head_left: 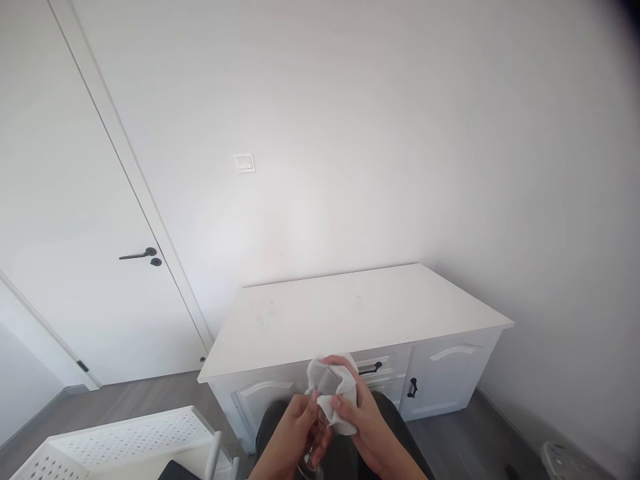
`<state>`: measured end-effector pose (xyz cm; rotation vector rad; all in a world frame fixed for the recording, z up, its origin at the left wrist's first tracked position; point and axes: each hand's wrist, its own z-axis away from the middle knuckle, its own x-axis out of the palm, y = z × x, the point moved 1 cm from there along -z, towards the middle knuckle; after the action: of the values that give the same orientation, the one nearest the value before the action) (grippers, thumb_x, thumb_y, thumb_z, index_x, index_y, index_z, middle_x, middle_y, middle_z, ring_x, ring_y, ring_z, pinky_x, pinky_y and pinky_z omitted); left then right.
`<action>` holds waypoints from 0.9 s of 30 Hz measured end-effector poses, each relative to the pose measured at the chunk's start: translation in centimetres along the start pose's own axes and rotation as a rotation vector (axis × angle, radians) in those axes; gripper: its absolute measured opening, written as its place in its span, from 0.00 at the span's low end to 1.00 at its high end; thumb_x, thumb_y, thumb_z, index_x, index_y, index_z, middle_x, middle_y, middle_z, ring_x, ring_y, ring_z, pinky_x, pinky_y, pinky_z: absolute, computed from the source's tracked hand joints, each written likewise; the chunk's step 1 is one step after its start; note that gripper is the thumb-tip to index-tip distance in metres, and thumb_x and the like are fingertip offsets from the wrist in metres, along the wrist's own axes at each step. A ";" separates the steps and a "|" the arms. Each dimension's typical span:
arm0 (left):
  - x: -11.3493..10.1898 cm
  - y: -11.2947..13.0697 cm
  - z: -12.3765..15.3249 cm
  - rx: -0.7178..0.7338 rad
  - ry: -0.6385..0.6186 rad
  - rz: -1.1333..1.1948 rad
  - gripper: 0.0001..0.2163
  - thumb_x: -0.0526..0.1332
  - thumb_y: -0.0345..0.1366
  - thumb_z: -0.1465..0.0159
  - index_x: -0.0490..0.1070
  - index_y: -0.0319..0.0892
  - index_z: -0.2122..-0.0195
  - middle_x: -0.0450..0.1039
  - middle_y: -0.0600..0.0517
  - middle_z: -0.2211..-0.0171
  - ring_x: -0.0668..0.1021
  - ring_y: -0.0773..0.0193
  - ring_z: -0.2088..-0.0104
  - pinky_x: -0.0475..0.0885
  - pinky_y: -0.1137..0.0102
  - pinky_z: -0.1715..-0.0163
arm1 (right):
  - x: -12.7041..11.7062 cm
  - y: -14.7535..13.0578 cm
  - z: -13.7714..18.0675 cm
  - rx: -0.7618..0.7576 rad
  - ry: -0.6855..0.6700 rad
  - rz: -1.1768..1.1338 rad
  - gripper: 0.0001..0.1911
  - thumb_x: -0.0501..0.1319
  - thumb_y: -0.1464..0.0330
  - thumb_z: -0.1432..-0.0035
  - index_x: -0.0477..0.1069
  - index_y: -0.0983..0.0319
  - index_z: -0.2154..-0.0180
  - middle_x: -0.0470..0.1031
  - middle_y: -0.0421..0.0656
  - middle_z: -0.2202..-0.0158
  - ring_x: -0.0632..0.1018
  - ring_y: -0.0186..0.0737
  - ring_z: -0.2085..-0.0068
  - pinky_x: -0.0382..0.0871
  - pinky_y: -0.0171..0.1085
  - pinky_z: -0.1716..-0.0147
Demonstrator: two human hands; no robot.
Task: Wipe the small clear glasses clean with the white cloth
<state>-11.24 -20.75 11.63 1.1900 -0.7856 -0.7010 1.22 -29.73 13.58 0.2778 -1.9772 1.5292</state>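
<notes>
White, crumpled soft cloth (346, 405) is bunched between two bare hands at the near centre, just in front of the white wooden cabinet (350, 320). The right hand (361, 408) is curled closed around the cloth's right side, its lower fingers hidden behind the folds. The left hand (306, 427) has its fingers closed on a clear, glass-like object (310, 467), whose rounded lower end shows below them; cloth and fingers cover much of the rest, so its full shape cannot be told. Dark-clothed knees (273, 415) lie behind the forearms, partly covered.

At near left, a white basket-like trolley (133, 437) with perforated walls is cut off by the near edge. Inside lies a flat black object (176, 471), only its far corner showing. The cabinet's doors and drawers are closed, hiding their contents; the hands block part of its front. At near right, a pale, partly see-through object (565, 460) on the grey floor (463, 437) is cut off and hard to identify.
</notes>
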 end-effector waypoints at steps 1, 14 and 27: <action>0.3 -0.1 -0.2 -0.022 0.016 0.031 0.33 0.56 0.70 0.41 0.67 0.39 0.75 0.66 0.55 0.85 0.63 0.74 0.88 0.51 0.76 0.87 | 0.1 -0.1 -0.1 0.018 -0.027 -0.016 0.32 0.74 0.58 0.47 0.66 0.56 0.45 0.74 0.42 0.61 0.74 0.38 0.65 0.67 0.33 0.68; 0.3 -1.7 -0.4 0.346 0.143 -0.778 0.22 0.52 0.54 0.29 0.72 0.44 0.70 0.75 0.47 0.77 0.75 0.59 0.77 0.63 0.67 0.72 | -0.6 -0.2 -0.9 0.066 0.240 -0.030 0.21 0.73 0.63 0.49 0.74 0.60 0.54 0.76 0.42 0.63 0.75 0.38 0.65 0.68 0.33 0.67; 0.4 -2.4 -0.4 0.013 0.017 -0.244 0.26 0.59 0.64 0.38 0.63 0.45 0.76 0.58 0.60 0.88 0.65 0.69 0.87 0.58 0.74 0.85 | -1.3 -1.3 -0.2 -0.628 -0.239 1.392 0.20 0.59 0.73 0.43 0.77 0.55 0.50 0.79 0.49 0.53 0.75 0.55 0.47 0.60 0.55 0.41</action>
<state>-10.85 -21.45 9.25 1.3154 -0.6370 -0.8859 2.99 -30.26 13.91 -1.5126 -2.8769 1.3836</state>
